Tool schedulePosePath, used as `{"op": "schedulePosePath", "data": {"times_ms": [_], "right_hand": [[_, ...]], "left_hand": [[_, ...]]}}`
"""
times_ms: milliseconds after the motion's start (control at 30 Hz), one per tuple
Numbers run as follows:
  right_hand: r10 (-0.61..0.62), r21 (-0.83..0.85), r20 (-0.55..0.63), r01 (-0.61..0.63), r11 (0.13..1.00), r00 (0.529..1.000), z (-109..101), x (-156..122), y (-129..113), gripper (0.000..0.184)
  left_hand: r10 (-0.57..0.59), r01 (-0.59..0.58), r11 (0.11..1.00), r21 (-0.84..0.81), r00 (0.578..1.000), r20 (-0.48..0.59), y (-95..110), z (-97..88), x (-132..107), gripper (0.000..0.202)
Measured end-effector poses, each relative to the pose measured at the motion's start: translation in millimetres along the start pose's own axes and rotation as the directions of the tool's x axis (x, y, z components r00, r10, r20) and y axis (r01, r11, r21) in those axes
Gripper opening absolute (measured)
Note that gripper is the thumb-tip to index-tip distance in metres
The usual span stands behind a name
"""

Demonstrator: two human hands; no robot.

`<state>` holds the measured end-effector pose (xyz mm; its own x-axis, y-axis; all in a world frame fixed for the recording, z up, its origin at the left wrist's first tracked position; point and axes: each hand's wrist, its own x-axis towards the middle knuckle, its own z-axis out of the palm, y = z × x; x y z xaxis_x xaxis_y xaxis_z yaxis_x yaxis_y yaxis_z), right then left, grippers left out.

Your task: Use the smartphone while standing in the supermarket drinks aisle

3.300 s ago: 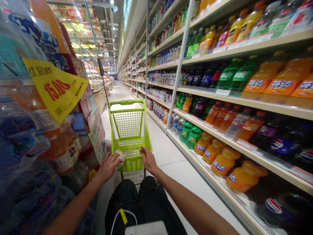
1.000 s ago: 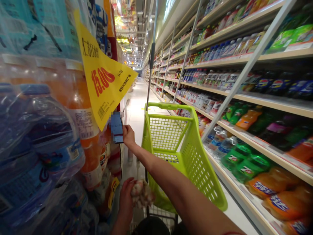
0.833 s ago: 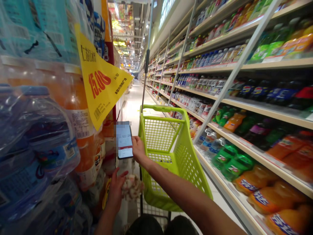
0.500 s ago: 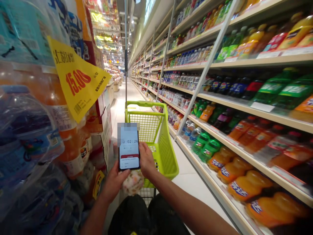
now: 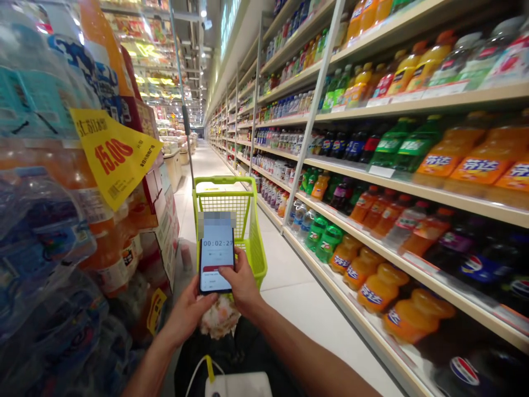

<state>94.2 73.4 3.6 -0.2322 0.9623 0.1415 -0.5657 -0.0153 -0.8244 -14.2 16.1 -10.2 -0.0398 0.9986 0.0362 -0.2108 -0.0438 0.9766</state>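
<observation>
A smartphone [image 5: 217, 256] with a running timer on its screen stands nearly upright before me. My left hand [image 5: 188, 309] is closed round its lower left corner. At the right edge my right hand [image 5: 246, 281] grips it too, its thumb lying over the lower screen near a red bar. Behind the phone is a lime-green shopping basket cart [image 5: 259, 242], partly hidden by it. Below the hands shows a pale, flower-patterned soft thing [image 5: 220, 318] whose kind I cannot make out. In front of my body is a white box-like device [image 5: 239, 385] with a cable.
Long shelves of drink bottles [image 5: 378, 286] line the right side. Stacked, wrapped bottles [image 5: 45, 220] and cartons crowd the left, with a yellow price sign [image 5: 113, 157] sticking out. A pole [image 5: 185, 121] rises by the cart. The tiled aisle [image 5: 285, 264] runs ahead.
My right thumb has moved from the phone's side onto its lower screen. The timer has gone up a second. The view has shifted, bringing the white device into sight; the cart now appears further left.
</observation>
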Motion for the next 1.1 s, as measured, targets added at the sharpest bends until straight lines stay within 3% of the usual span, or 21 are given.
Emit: {"op": "schedulePosePath", "data": {"times_ms": [333, 900, 1100], "right_hand": [[0.029, 0.127, -0.042, -0.024, 0.992, 0.999, -1, -15, -9, 0.035], [-0.08, -0.073, 0.021, 0.082, 0.994, 0.997, 5, -20, 0, 0.043], [-0.074, -0.058, 0.026, 0.075, 0.995, 0.997, 9, -25, -2, 0.041]], "left_hand": [[0.03, -0.033, 0.993, 0.117, 0.999, 0.03, 0, 0.7, -8, 0.06], [0.05, -0.055, 0.993, 0.102, 0.998, 0.048, -2, -6.2, -17, 0.063], [0.056, -0.064, 0.988, 0.142, 0.997, 0.057, -5, -10.2, -20, 0.063]]}}
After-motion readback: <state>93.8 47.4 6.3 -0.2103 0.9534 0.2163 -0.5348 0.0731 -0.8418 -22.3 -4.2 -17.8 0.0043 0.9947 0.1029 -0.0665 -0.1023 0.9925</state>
